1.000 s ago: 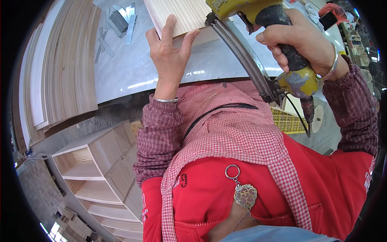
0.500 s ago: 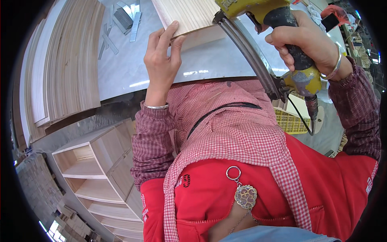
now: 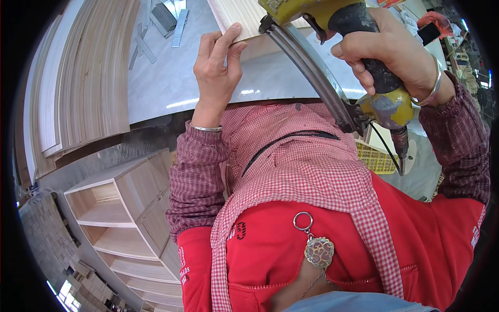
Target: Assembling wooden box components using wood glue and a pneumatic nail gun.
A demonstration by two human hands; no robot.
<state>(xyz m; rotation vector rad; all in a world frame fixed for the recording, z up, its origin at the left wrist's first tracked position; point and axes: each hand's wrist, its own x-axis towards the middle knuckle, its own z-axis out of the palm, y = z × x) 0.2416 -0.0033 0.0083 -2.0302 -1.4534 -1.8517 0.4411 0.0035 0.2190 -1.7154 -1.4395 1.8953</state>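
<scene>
While our right hand [image 3: 397,54] grips the nail gun [image 3: 358,20] by its handle, our left hand [image 3: 215,67] pinches the wooden board [image 3: 241,14] at its near-left corner above the table [image 3: 171,78], left of the gun.

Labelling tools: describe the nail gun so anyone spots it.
Find the pale worktop, then the right hand toward its right. That hand grips the nail gun. Scuffed yellow-and-black colouring distinguishes it from the plain wooden board.
</scene>
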